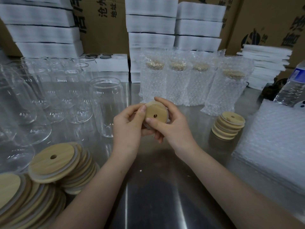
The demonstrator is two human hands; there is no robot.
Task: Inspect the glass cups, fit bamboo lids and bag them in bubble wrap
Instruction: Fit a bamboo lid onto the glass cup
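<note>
steel table (156,195) | cardboard boxes (102,30) and foam stacks (150,23) behind | left hand (128,123) and right hand (175,126) both pinch one lid (153,111) | bagged cups (178,83) upright beyond | bare cups (107,104) left

Bare table (156,192) runs down the middle toward the viewer, the widest free lane. Over its far end the left hand (128,124) and right hand (175,128) grip one bamboo lid (152,111). Glass cups (49,96) crowd the left, lid stacks (54,164) the near left. Bagged cups (178,83) wall the back. A short lid stack (228,126) and bubble-wrap sheets (272,146) close the right, with open table between that stack and the hands.
</note>
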